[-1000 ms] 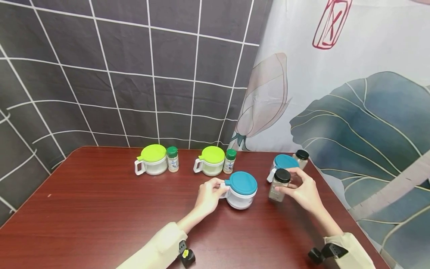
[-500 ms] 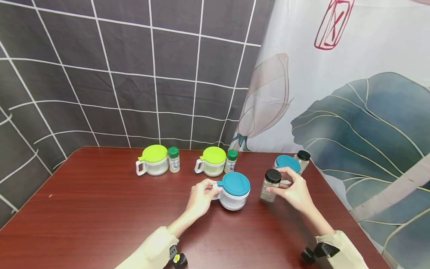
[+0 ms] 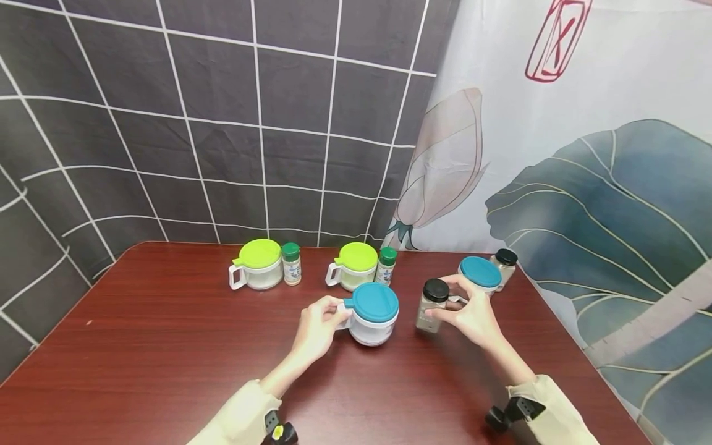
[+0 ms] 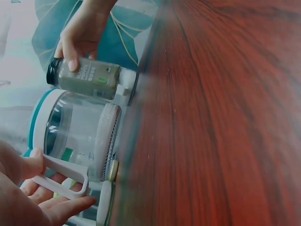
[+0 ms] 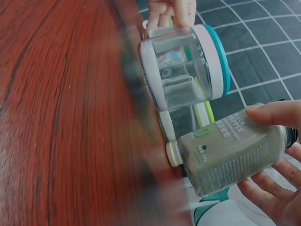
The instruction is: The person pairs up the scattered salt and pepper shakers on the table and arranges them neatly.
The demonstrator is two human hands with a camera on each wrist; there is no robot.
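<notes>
My left hand (image 3: 317,327) grips the white handle of a clear seasoning jar (image 3: 371,318) with a blue lid. In the left wrist view the handle (image 4: 70,174) lies between thumb and fingers, and the see-through jar body shows no visible filling. My right hand (image 3: 470,312) pinches a black-capped pepper bottle (image 3: 431,309) between thumb and fingers. Its label and greyish contents show in the right wrist view, where the bottle (image 5: 230,146) is upright relative to the jar. Jar and bottle stand apart, side by side. Whether their bases touch the table I cannot tell.
Along the back of the brown table (image 3: 139,334) stand two green-lidded jars (image 3: 259,266) (image 3: 356,266), each with a green-capped shaker (image 3: 292,264) (image 3: 386,266) at its right. Behind my right hand are another blue-lidded jar (image 3: 481,272) and a black-capped bottle (image 3: 504,267). Curtains (image 3: 300,154) hang behind.
Both hands have moved left together, carrying the blue-lidded jar and the pepper bottle. The jar now stands in front of the right green-lidded jar. The grips look the same.
</notes>
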